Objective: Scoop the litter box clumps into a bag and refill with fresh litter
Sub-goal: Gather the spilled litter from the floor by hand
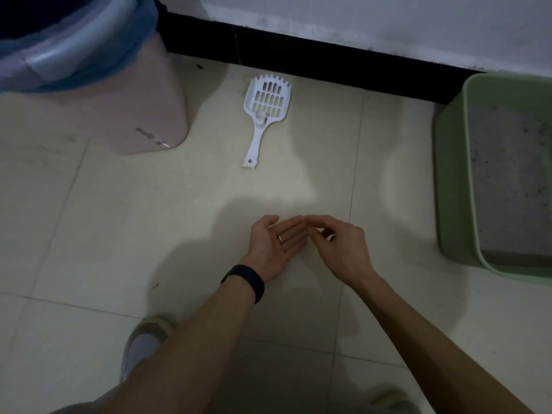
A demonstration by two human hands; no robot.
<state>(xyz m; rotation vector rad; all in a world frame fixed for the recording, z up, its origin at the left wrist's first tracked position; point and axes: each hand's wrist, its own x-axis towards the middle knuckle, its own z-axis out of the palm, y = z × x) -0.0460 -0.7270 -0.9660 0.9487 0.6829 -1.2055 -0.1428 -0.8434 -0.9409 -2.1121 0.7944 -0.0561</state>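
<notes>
The left hand (276,243) lies palm-up with straight fingers, the right hand (340,246) loosely curled against it, both empty.

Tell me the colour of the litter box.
Light green; the litter box shows best in the head view, at the right edge.

The room is dim and the colours look washed out. A paler pool of light lies on the floor (89,222) around the scoop (266,103), ringed by soft, wide shadows. A small glint shows low on the bin (125,103). The skirting (328,59) bows with wide-angle distortion. The litter box (451,174) at the right edge looks smeared and soft.
</notes>
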